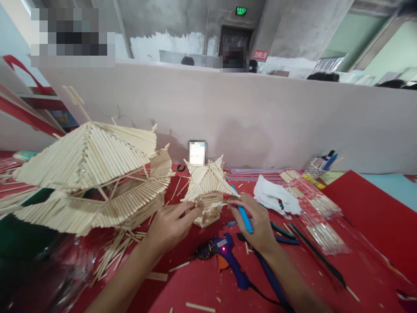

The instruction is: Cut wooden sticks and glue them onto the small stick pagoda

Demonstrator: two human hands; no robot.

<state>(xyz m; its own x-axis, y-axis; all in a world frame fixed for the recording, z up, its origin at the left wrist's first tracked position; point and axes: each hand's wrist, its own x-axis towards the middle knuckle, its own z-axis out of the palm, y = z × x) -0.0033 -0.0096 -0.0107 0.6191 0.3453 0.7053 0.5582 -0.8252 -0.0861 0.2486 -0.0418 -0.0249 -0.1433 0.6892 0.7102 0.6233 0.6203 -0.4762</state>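
Red counter (182,287) nearest, spread beneath all else. Large stick pavilion (94,165) at left, roofs tiered. Small stick pavilion (206,184) at centre, between my hands: probably light, stiff, fragile at eaves; best held low, by base. Stands just beyond my left hand (174,224), fingertips at its near left side; whether gripping or merely resting, cannot tell. My right hand (256,215), at near right side, closed around blue pen-like tool (244,217): slim, likely smooth, best held mid-barrel.

Your left hand (172,226) is at the small stick pavilion (207,184); your right hand (259,221) grips a blue tool (244,219). A glue gun (232,260) lies nearer you on the red table (182,289).
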